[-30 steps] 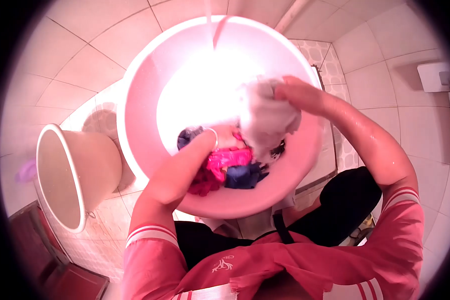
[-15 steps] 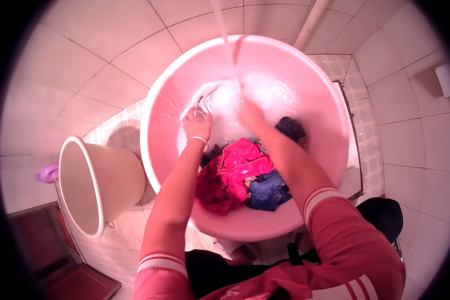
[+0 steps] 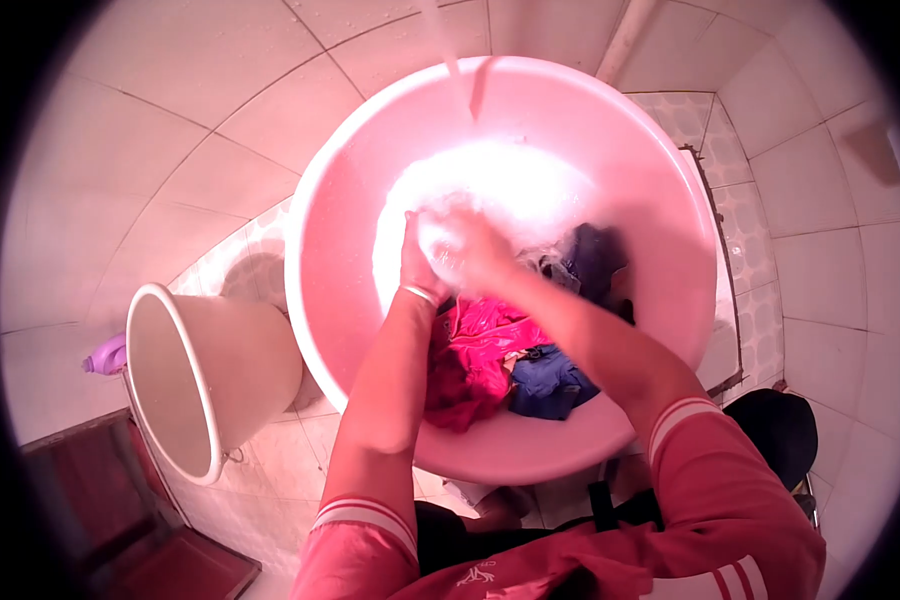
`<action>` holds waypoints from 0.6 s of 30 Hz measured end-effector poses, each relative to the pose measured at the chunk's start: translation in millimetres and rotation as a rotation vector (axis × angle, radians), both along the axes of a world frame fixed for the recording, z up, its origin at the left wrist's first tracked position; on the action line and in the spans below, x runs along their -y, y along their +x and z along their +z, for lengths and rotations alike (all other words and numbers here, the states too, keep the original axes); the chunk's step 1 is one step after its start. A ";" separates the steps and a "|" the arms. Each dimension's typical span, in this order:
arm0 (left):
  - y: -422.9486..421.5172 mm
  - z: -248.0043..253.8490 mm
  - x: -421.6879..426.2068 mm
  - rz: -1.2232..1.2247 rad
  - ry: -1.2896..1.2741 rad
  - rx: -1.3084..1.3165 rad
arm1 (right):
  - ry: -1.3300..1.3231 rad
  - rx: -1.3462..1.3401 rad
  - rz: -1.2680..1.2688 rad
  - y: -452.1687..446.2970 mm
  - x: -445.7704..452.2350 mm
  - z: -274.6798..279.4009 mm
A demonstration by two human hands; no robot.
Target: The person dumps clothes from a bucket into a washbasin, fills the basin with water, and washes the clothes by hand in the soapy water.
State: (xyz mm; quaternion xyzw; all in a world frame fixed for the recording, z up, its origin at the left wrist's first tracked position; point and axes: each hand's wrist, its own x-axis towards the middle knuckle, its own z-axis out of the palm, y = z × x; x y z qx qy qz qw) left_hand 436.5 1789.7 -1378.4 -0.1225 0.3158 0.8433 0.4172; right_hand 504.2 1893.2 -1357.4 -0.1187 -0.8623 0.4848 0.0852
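A big pink tub (image 3: 335, 190) holds soapy water, glaringly bright at its middle. In it, my left hand (image 3: 416, 262) is closed around a bunched, wet white cloth (image 3: 442, 240), its outline partly lost in the glare. My right hand (image 3: 478, 250) presses against the same cloth from the right, its fingers smeared by motion. Just below my hands lie a bright pink-red garment (image 3: 480, 335) and a blue garment (image 3: 550, 382). A dark navy garment (image 3: 595, 258) lies to the right of my right hand, partly under water.
A white bucket (image 3: 255, 345) lies tipped on its side, left of the tub. Behind it is a purple bottle (image 3: 108, 355). A thin stream of water (image 3: 448, 55) falls into the tub from above. Tiled walls (image 3: 220, 190) stand close around, and a black rounded object (image 3: 772, 432) is at lower right.
My left hand has moved right and down with the white cloth, toward my right hand. My right hand has shifted left, and the two now meet. The view has shifted slightly.
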 end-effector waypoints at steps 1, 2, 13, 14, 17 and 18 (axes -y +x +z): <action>-10.9 -43.7 10.9 -0.036 0.247 -0.007 | 0.078 -0.073 0.095 15.4 17.2 26.5; 2.0 -35.3 6.8 -0.014 0.269 -0.048 | 0.132 -0.226 0.103 26.3 35.1 37.9; -3.3 21.2 -10.1 0.105 -0.273 -0.062 | 0.388 0.240 -0.282 -26.2 -120.4 -28.1; -10.8 1.5 2.3 0.127 -0.481 -0.172 | 0.470 0.111 -0.490 -10.1 -130.5 -46.8; 8.3 -37.4 8.4 -0.344 -1.078 -0.450 | 0.396 0.346 -0.188 -11.1 -94.4 -71.5; 13.0 -92.8 13.4 -0.474 -1.421 -0.712 | 0.283 0.419 0.079 -12.4 -71.3 -60.9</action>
